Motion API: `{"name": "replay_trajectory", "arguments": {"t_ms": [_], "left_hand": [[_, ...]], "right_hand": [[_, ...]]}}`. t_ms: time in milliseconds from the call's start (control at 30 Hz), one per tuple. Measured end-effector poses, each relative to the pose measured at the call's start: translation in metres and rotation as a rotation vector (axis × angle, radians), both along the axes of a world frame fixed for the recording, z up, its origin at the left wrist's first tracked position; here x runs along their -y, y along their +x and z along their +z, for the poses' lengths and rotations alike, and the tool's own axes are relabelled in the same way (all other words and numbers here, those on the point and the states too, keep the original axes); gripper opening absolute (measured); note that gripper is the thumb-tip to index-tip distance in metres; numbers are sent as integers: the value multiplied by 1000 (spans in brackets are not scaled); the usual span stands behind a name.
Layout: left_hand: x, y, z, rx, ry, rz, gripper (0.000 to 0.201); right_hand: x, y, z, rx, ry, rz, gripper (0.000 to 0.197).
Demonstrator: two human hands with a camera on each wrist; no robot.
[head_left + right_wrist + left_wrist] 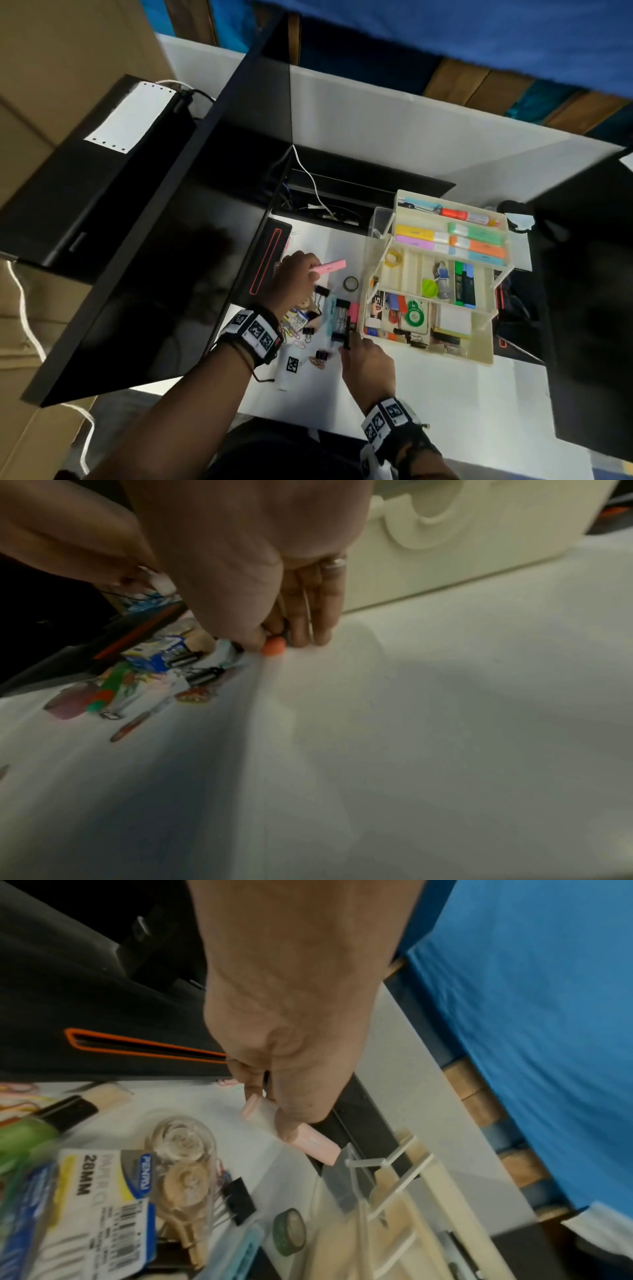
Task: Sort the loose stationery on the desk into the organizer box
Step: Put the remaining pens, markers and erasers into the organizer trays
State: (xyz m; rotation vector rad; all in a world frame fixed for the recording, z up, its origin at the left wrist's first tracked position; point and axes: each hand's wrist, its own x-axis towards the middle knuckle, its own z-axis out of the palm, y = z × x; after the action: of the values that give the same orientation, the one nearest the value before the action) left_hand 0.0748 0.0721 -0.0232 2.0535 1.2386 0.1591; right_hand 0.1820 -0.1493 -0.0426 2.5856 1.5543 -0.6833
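My left hand [310, 270] is raised over the white desk and pinches a pale pink highlighter [329, 266] between thumb and fingers; the left wrist view shows the same pinch on the pale pink highlighter [308, 1138]. My right hand [351, 344] reaches down to a pink-and-black highlighter [353, 313] lying beside the box. In the right wrist view my right hand [277, 637] has thumb and fingers closed on either side of the highlighter's orange-pink end [274, 647]. The cream tiered organizer box [455, 356] stands open at the right, holding several markers and small items.
Loose binder clips [322, 291], coloured paper clips, a paper-clip packet [298, 318] and a tape roll [351, 283] lie between my hands. A black monitor [137, 240] and its red-outlined base [270, 263] stand to the left. A dark object [582, 291] borders the box's right side.
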Motion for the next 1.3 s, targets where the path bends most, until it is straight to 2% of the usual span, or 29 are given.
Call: {"name": "replay_trajectory", "arguments": {"t_ms": [67,300,467,600,767,833,967,1067,1167,1300], "left_hand": [[5,-4,3,66,-46,58,14],[19,-21,25,347,-248,150,19],[21,-26,40,568,-400,355,25],[14,-23,49,742,-512,533,33],[9,-1,76,914,-531,551,29],[2,15,87,938,-482,525,33],[-15,61,116,968,-347,408,37],[-22,106,138,868,-210,163,30],[-27,154,146,658,-32,-134,26],[-24,201,131,443,58,-319,27]], "right_hand": [[6,0,-3,-33,76,-92,29],[8,5,-17,-273,202,-594,41],[5,-1,-25,-421,285,-732,26],[12,2,-21,-511,336,-819,26],[33,16,-4,-747,291,-806,15],[39,26,17,-858,260,-694,5],[49,52,74,-977,211,-526,10],[57,75,113,-986,270,-468,8],[63,107,135,-954,454,-601,5],[67,160,141,-765,717,-871,8]]}}
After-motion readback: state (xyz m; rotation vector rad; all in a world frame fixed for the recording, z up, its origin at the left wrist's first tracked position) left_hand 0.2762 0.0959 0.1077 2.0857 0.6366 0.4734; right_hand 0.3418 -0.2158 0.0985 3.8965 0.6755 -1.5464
